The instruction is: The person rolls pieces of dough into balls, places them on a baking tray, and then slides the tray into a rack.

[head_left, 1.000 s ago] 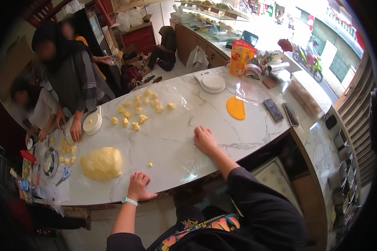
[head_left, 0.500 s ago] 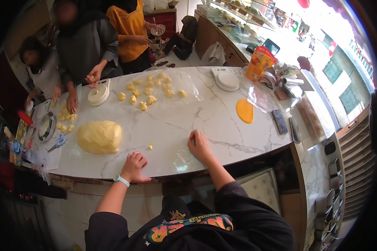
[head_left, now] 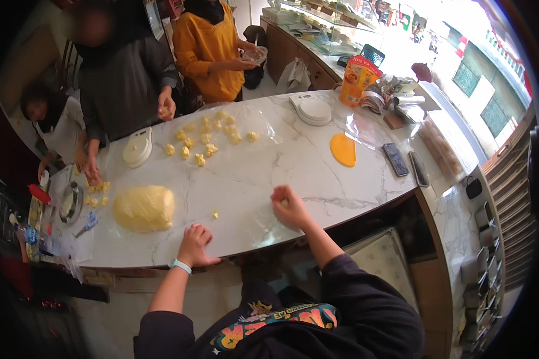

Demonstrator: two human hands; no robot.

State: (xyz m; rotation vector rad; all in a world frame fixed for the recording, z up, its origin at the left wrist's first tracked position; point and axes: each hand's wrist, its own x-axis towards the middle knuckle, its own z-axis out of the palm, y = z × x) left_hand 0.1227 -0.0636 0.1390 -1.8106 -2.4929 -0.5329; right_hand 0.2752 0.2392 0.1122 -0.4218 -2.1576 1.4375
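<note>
My right hand (head_left: 290, 207) is cupped above the marble counter, its fingers closed round a small pale piece of dough (head_left: 285, 203) that shows only in part. At the counter's near edge rests my left hand (head_left: 196, 244), holding nothing, with the thumb apart from the slightly bent fingers. A large yellow slab of dough (head_left: 144, 208) lies to its upper left. Between the slab and my right hand sits a small yellow dough crumb (head_left: 215, 213). Farther back, several rough dough lumps (head_left: 205, 138) are spread on a clear plastic sheet (head_left: 263, 122).
Two white kitchen scales (head_left: 139, 149) (head_left: 313, 111) stand on the counter. An orange dough scraper (head_left: 343, 149), two phones (head_left: 395, 159) and an orange pouch (head_left: 359, 82) are at right. Blue-handled scissors (head_left: 88, 223) lie left. Co-workers stand across the far left side, one touching dough lumps.
My right hand has turned so that the pale piece inside shows. My left hand stays near the counter edge. The view has shifted slightly, and a co-worker's raised hand has moved right.
</note>
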